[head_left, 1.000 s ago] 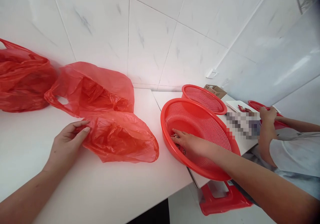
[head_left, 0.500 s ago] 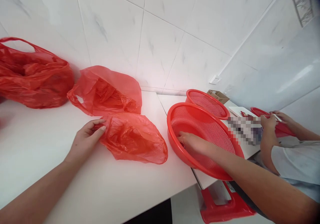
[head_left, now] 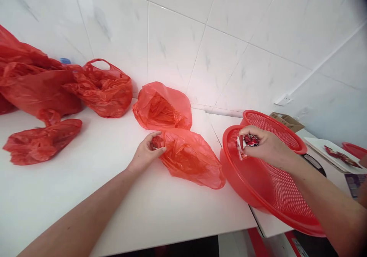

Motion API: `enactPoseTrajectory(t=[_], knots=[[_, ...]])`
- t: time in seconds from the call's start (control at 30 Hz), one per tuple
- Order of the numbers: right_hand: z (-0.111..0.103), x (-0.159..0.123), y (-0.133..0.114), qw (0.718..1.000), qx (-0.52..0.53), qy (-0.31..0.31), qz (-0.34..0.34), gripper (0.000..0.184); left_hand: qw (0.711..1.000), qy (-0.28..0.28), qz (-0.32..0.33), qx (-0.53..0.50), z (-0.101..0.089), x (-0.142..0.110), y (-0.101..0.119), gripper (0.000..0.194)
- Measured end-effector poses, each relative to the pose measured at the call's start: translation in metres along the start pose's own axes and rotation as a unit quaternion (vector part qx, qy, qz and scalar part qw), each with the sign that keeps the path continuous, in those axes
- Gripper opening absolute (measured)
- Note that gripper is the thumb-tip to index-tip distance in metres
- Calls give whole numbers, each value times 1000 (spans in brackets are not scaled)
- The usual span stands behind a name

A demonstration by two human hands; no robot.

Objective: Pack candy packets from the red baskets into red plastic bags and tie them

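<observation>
My left hand (head_left: 149, 150) pinches the left edge of a thin red plastic bag (head_left: 195, 161), which lies on the white table with its mouth spread open. Over the near red mesh basket (head_left: 258, 180), my right hand (head_left: 263, 144) is closed around several small red and white wrapped packets (head_left: 249, 140). What exactly the packets contain cannot be made out. The visible floor of that basket looks bare. Just behind the held bag sits another open red plastic bag (head_left: 163, 109), close to the wall.
Full red bags (head_left: 106, 92) stand along the wall at the left, and a small knotted red bag (head_left: 43, 142) lies before them. Behind the near basket are a second red basket (head_left: 275, 129) and a cardboard box (head_left: 286, 121). A white board (head_left: 332, 153) carries red packets.
My right hand has risen from inside the basket and now shows packets in its grip. My left hand keeps hold of the bag's edge. The view has turned left.
</observation>
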State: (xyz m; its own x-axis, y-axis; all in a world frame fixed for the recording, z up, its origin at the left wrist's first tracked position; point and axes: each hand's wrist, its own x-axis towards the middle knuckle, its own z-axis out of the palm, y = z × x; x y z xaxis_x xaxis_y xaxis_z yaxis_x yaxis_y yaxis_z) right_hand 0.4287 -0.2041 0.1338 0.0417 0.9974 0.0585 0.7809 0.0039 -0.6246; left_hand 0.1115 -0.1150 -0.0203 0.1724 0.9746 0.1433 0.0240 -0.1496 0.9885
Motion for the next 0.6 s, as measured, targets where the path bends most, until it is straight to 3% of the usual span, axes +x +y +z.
enactPoseTrajectory(t=[0.1,0.17,0.23,0.3,0.37,0.47,0.53,0.6], knots=[[45,-2,-49,960,208,-185,-28,21,999,-34,7,-26,2,-2,1,74],[84,7,-65,931,218,-282,-73,18,998,-50,8,-32,2,-4,3,74],[118,25,-65,946,118,-283,-106,17,998,-48,13,-39,0,-5,5,71],[138,42,-56,965,-22,-242,-101,18,998,-32,23,-45,-3,-4,7,68],[145,53,-47,966,-121,-204,-99,27,999,-12,30,-33,-7,-3,8,67],[133,51,-50,960,-156,-186,-139,40,1000,1,28,-8,-11,0,8,70],[115,41,-59,962,-162,-154,-156,33,1000,2,21,-13,-13,1,7,71],[91,30,-66,972,-166,-102,-130,16,1000,3,14,-28,-13,1,5,72]])
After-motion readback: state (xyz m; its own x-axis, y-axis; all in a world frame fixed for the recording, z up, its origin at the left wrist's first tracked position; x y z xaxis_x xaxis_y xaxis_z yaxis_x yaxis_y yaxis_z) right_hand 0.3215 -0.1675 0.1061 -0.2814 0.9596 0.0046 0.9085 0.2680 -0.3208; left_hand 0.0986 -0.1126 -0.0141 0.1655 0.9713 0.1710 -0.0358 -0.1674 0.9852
